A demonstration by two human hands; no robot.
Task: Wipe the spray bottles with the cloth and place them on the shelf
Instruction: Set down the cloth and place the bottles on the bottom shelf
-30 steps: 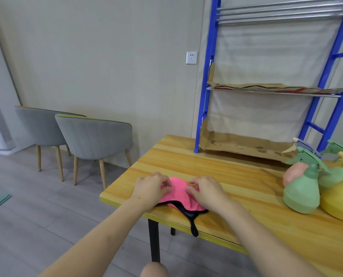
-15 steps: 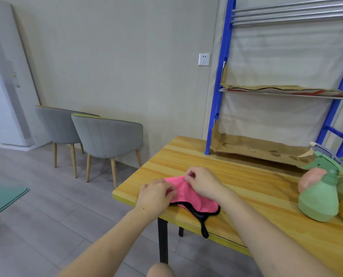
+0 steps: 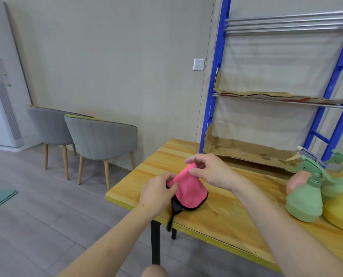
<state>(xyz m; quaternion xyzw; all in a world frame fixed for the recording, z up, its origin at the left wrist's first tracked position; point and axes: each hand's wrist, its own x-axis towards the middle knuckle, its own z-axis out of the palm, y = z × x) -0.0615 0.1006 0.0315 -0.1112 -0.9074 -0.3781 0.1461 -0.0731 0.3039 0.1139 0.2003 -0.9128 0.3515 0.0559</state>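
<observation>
Pinching pink cloth (image 3: 190,188) with left hand (image 3: 158,194) and right hand (image 3: 212,172), tented on table (image 3: 216,216). At 3 o'clock, spray bottles (image 3: 304,200); at 1 o'clock, blue shelf (image 3: 216,76); at 9 o'clock, grey chairs (image 3: 102,136).

At the frame's right edge the yellow spray bottle (image 3: 340,212) is cut off, with only its left flank showing. The front green spray bottle (image 3: 304,200) hides most of a peach bottle (image 3: 295,181) and part of a second green bottle (image 3: 336,185). The shelf (image 3: 218,76) runs past the top and right edges. The left hand (image 3: 158,193) covers the left edge of the cloth (image 3: 190,188). At far left a white unit (image 3: 0,96), perhaps an air conditioner, is cropped.
</observation>
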